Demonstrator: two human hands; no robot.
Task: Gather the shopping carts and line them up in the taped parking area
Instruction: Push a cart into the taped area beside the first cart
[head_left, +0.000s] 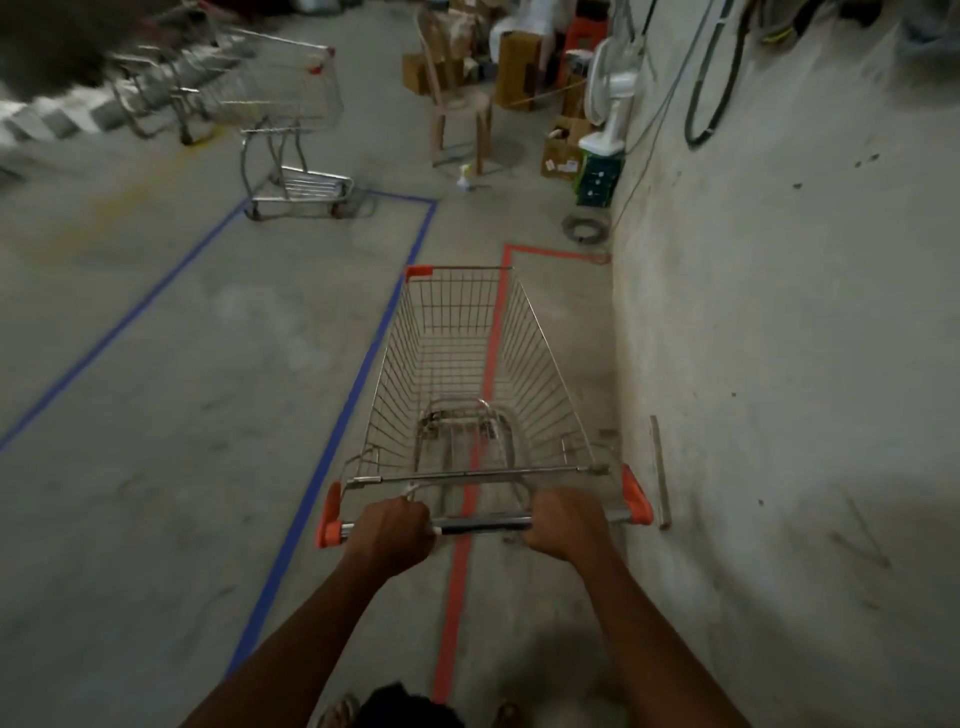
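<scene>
concrete floor carries a blue tape outline on the left and a red tape line just beside it near the wall. the near shopping cart stands straddling the red tape line, basket empty. a second cart sits at the far end of the blue outline. left hand and right hand are both wrapped around the cart handle, well apart.
</scene>
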